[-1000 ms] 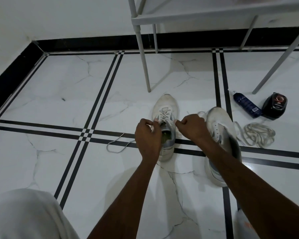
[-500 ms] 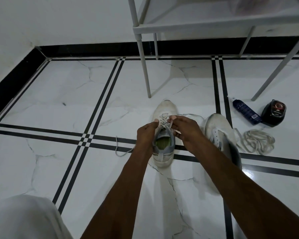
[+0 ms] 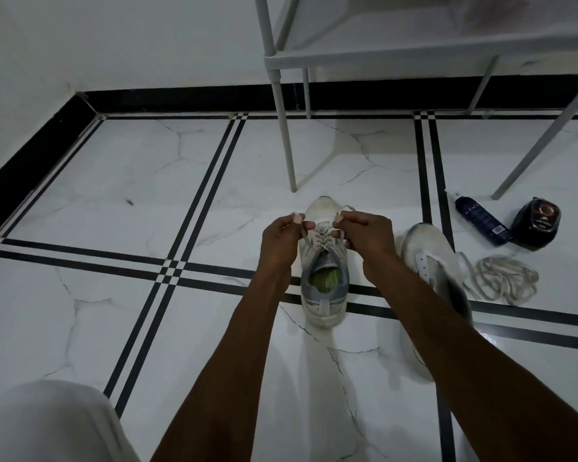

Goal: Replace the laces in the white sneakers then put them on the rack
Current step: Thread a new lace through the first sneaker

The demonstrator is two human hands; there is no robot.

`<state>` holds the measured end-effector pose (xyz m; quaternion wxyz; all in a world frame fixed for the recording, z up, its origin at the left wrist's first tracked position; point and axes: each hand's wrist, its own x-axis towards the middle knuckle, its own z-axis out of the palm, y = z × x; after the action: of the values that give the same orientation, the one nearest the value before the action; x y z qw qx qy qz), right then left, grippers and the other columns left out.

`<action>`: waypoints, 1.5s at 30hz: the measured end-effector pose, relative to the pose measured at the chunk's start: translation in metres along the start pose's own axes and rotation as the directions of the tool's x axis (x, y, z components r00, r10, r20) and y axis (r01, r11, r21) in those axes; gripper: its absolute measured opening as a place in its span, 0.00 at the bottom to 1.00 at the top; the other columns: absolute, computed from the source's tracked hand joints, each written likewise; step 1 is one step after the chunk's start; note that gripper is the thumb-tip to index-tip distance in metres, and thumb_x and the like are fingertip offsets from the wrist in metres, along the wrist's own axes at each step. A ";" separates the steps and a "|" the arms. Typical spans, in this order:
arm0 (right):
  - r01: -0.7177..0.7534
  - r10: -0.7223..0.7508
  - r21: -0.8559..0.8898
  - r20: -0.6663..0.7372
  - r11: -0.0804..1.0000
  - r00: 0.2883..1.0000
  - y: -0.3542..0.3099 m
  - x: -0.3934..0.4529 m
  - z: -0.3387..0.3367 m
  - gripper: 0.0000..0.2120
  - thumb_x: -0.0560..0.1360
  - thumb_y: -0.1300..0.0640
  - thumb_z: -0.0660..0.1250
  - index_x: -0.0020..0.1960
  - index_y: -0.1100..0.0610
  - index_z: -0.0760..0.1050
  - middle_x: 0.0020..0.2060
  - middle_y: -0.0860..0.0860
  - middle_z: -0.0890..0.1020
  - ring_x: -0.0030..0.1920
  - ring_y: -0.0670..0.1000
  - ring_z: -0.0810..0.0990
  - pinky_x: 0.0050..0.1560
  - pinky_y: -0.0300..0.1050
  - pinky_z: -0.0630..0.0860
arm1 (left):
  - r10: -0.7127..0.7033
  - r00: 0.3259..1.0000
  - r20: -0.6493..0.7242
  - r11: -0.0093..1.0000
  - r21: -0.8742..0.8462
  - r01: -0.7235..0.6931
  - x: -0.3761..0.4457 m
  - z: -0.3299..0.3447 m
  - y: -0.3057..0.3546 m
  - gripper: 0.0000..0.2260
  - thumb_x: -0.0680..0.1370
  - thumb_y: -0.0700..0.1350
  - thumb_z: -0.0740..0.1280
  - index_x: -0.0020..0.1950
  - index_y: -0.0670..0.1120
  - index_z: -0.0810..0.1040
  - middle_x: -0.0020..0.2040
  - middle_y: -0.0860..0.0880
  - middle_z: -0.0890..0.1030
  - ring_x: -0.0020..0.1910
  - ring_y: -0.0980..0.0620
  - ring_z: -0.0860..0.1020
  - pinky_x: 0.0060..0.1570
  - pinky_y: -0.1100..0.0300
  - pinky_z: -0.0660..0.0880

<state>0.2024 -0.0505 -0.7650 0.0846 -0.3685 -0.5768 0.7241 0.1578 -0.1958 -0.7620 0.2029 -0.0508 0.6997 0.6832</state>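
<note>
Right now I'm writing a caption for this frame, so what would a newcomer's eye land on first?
First, the two hands meeting mid-frame: the left hand and right hand each pinch a lace end over the white sneaker with a green insole. Beside it on the right, the second sneaker lies unlaced, with a loose lace pile further right. Behind stands the white rack.

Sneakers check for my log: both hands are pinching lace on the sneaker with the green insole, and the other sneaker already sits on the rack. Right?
Not quite. In the head view the other sneaker lies on the floor, not on the rack. Left hand and right hand do pinch lace on the green-insole sneaker.
</note>
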 end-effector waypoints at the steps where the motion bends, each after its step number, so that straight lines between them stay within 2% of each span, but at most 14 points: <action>1: 0.028 -0.025 -0.079 0.044 0.997 0.999 -0.001 0.000 0.002 0.05 0.74 0.66 0.72 0.48 0.59 0.85 0.42 0.58 0.86 0.34 0.49 0.84 0.31 0.37 0.75 | 0.048 0.999 0.015 0.999 0.006 -0.048 0.001 0.000 0.003 0.10 0.83 0.47 0.66 0.58 0.42 0.80 0.49 0.46 0.86 0.49 0.55 0.83 0.47 0.62 0.72; 5: 0.241 -0.069 -0.447 0.366 0.861 0.928 -0.013 0.001 0.006 0.07 0.76 0.64 0.70 0.50 0.59 0.85 0.39 0.55 0.86 0.37 0.49 0.83 0.41 0.43 0.79 | 0.241 0.966 0.090 0.959 0.129 -0.252 0.007 0.002 0.015 0.10 0.82 0.45 0.68 0.57 0.40 0.81 0.51 0.46 0.87 0.50 0.57 0.84 0.48 0.67 0.76; 9: 0.419 0.021 -0.548 0.625 0.724 0.780 -0.036 -0.002 0.006 0.09 0.78 0.55 0.69 0.43 0.59 0.83 0.37 0.50 0.82 0.38 0.46 0.78 0.43 0.40 0.75 | 0.339 0.921 0.192 0.911 0.178 -0.372 0.015 0.001 0.023 0.10 0.83 0.46 0.66 0.55 0.40 0.81 0.49 0.47 0.86 0.51 0.51 0.84 0.48 0.59 0.80; 12: 0.541 -0.061 -0.605 0.631 0.584 0.773 -0.040 0.008 0.003 0.15 0.78 0.49 0.69 0.40 0.60 0.82 0.36 0.52 0.82 0.38 0.50 0.80 0.44 0.47 0.75 | 0.270 0.938 0.217 0.924 0.214 -0.316 0.016 0.003 0.017 0.14 0.86 0.50 0.60 0.52 0.43 0.81 0.43 0.50 0.84 0.42 0.55 0.82 0.41 0.59 0.78; 16: 0.620 -0.177 -0.624 0.622 0.476 0.762 -0.038 0.015 -0.006 0.12 0.75 0.53 0.74 0.39 0.61 0.82 0.36 0.54 0.83 0.37 0.52 0.81 0.42 0.47 0.77 | 0.190 0.954 0.231 0.900 0.348 -0.264 0.016 0.003 -0.005 0.20 0.86 0.54 0.56 0.53 0.43 0.82 0.47 0.44 0.85 0.49 0.48 0.84 0.57 0.50 0.80; 18: 0.633 -0.268 -0.644 0.578 0.430 0.770 -0.035 0.017 -0.010 0.03 0.73 0.59 0.75 0.44 0.59 0.85 0.41 0.56 0.86 0.41 0.55 0.83 0.45 0.48 0.80 | 0.203 0.955 0.215 0.887 0.372 -0.273 0.017 0.002 -0.010 0.19 0.86 0.54 0.57 0.53 0.44 0.83 0.47 0.46 0.86 0.50 0.47 0.84 0.59 0.45 0.79; 22: 0.644 -0.446 -0.698 0.491 0.312 0.748 -0.019 0.024 -0.013 0.07 0.72 0.60 0.73 0.45 0.50 0.86 0.40 0.50 0.86 0.40 0.51 0.83 0.45 0.50 0.82 | 0.232 0.942 0.243 0.879 0.362 -0.310 0.022 0.000 -0.009 0.12 0.84 0.45 0.62 0.55 0.42 0.84 0.50 0.44 0.87 0.51 0.47 0.85 0.59 0.44 0.79; 25: 0.640 -0.538 -0.615 0.380 0.461 0.752 -0.007 0.022 -0.013 0.04 0.71 0.58 0.74 0.43 0.50 0.86 0.38 0.47 0.86 0.39 0.48 0.83 0.44 0.51 0.81 | 0.203 0.941 0.271 0.900 0.327 -0.288 0.022 -0.001 -0.008 0.13 0.81 0.34 0.64 0.55 0.49 0.84 0.51 0.49 0.87 0.54 0.53 0.84 0.60 0.54 0.79; 28: 0.597 -0.523 -0.425 0.290 0.680 0.802 0.001 0.017 -0.010 0.03 0.69 0.61 0.77 0.42 0.55 0.85 0.37 0.48 0.86 0.39 0.47 0.85 0.45 0.52 0.82 | 0.127 0.937 0.325 0.944 0.251 -0.215 0.020 0.000 -0.010 0.13 0.81 0.33 0.65 0.59 0.49 0.82 0.48 0.54 0.86 0.50 0.61 0.84 0.55 0.65 0.77; 33: 0.434 -0.377 -0.200 0.270 0.878 0.886 0.006 0.019 -0.010 0.08 0.67 0.62 0.80 0.45 0.60 0.86 0.39 0.55 0.87 0.41 0.55 0.87 0.49 0.57 0.84 | 0.128 0.944 0.305 0.959 0.206 -0.196 0.017 0.000 -0.008 0.11 0.80 0.35 0.69 0.61 0.41 0.82 0.49 0.48 0.86 0.49 0.56 0.85 0.52 0.64 0.78; 38: 0.316 -0.296 -0.025 0.289 0.948 0.910 0.010 0.020 -0.015 0.08 0.67 0.64 0.80 0.46 0.60 0.86 0.43 0.58 0.87 0.47 0.59 0.86 0.54 0.60 0.82 | 0.335 0.918 0.212 0.779 0.486 -0.397 0.020 -0.006 0.001 0.06 0.77 0.45 0.72 0.52 0.51 0.85 0.47 0.53 0.86 0.48 0.55 0.84 0.55 0.52 0.79; 40: 0.292 -0.277 -0.008 0.300 0.956 0.913 0.012 0.018 -0.014 0.07 0.68 0.66 0.78 0.46 0.62 0.86 0.44 0.59 0.87 0.48 0.60 0.86 0.55 0.60 0.81 | 0.288 0.941 0.177 0.785 0.519 -0.338 0.019 -0.009 0.009 0.07 0.73 0.52 0.71 0.50 0.55 0.82 0.43 0.54 0.86 0.47 0.54 0.83 0.55 0.46 0.77; 43: 0.253 -0.246 0.019 0.311 0.967 0.918 0.009 0.012 -0.012 0.08 0.68 0.68 0.77 0.47 0.65 0.84 0.44 0.60 0.87 0.47 0.60 0.86 0.53 0.56 0.82 | 0.189 0.981 0.043 0.870 0.456 -0.188 0.020 -0.010 0.018 0.13 0.70 0.59 0.69 0.47 0.52 0.82 0.42 0.50 0.85 0.45 0.54 0.82 0.57 0.46 0.74; 45: 0.242 -0.236 0.021 0.314 0.970 0.919 0.008 0.010 -0.014 0.08 0.68 0.67 0.78 0.47 0.66 0.84 0.44 0.59 0.87 0.44 0.56 0.86 0.48 0.48 0.82 | 0.268 0.963 -0.042 0.728 0.663 -0.174 0.023 -0.021 0.023 0.17 0.73 0.63 0.65 0.42 0.50 0.82 0.38 0.52 0.84 0.45 0.52 0.81 0.58 0.48 0.67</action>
<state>0.2067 -0.0368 -0.7779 0.0762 -0.1760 -0.6302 0.7524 0.1240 -0.2096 -0.7490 0.0772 0.0609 0.9067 0.4102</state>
